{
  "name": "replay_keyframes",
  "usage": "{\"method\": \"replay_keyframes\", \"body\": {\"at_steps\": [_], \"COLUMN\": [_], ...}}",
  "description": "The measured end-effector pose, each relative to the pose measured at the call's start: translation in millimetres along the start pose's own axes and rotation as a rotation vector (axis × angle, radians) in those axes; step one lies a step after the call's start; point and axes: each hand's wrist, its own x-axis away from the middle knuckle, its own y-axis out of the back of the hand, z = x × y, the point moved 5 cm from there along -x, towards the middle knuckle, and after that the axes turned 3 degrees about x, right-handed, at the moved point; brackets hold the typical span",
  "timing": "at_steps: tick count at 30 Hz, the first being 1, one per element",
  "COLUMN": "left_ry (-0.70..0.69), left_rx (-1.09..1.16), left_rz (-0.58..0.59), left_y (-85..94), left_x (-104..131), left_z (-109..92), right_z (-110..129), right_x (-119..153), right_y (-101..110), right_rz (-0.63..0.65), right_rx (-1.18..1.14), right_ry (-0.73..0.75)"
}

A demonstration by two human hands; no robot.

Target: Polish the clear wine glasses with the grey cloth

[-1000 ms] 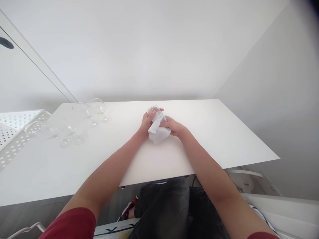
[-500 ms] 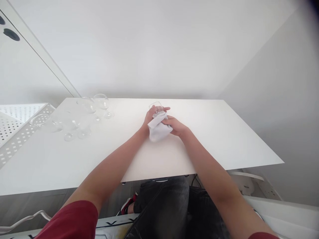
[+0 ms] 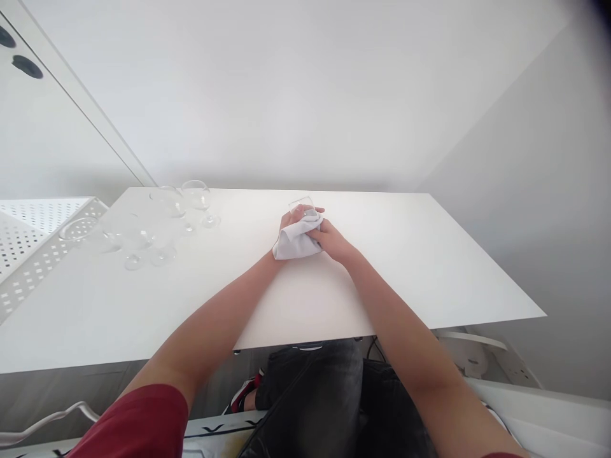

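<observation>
Over the middle of the white table (image 3: pixel 405 254), my left hand (image 3: pixel 290 217) is closed around a clear drinking glass (image 3: pixel 301 202), partly hidden by fingers and cloth. My right hand (image 3: pixel 330 239) grips a white cloth (image 3: pixel 298 240) and presses it against the near end of the glass. The cloth hangs down toward my left wrist and covers part of my left hand. At the left of the table stand several clear stemmed glasses, among them a round-bowled one (image 3: pixel 196 196).
A white perforated panel (image 3: pixel 28 235) adjoins the table's left end. A wall (image 3: pixel 286 95) rises behind the table. Below the near edge are my dark-clad legs (image 3: pixel 315 394), and a white cable (image 3: pixel 52 416) runs at lower left.
The cloth has swung left and now drapes over my left wrist. My right hand has shifted slightly left and up with it, still against the glass.
</observation>
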Motion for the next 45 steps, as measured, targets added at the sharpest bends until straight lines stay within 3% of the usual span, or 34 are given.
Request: {"method": "replay_keyframes", "body": {"at_steps": [3,5,11,14,17,22,30,35,38,45], "left_ry": [-0.092,-0.150,-0.078,-0.027,-0.042,-0.089,0.042,0.084,0.126,0.080], "left_rx": [-0.023,-0.023,-0.035,-0.093,-0.088,-0.052,0.177,0.191,0.113,-0.030], "left_rz": [0.015,-0.002,0.077,0.144,0.176,0.143,-0.017,0.054,0.098,0.085], "left_y": [0.9,1.2,-3.8,-3.7,-3.6,-6.2,9.4,1.5,-2.9,1.9], "left_x": [-3.4,-4.6,-2.2,-1.2,-3.7,-8.8,-19.8,-17.8,-15.0,-7.7], "left_z": [-3.9,-6.3,-0.3,7.8,12.1,8.6,8.3,13.3,21.3,24.1], "right_z": [3.6,3.5,-5.5,-0.7,11.1,27.2,-0.1,-7.7,-5.9,3.1], "right_x": [-4.2,-5.4,-2.5,0.6,2.5,3.6,-4.3,0.0,3.9,4.6], "right_y": [7.1,11.2,12.8,9.7,8.7,9.7,5.1,8.4,7.9,8.4], "right_rz": [-0.198,-0.257,-0.201,-0.107,-0.069,-0.199,-0.148,-0.026,0.020,-0.070], "right_rx": [0.245,0.299,-0.102,-0.240,-0.218,-0.018,0.037,-0.252,-0.278,-0.209], "right_ry": [0.111,0.148,0.020,-0.026,0.030,0.239,-0.014,-0.116,-0.113,-0.030]}}
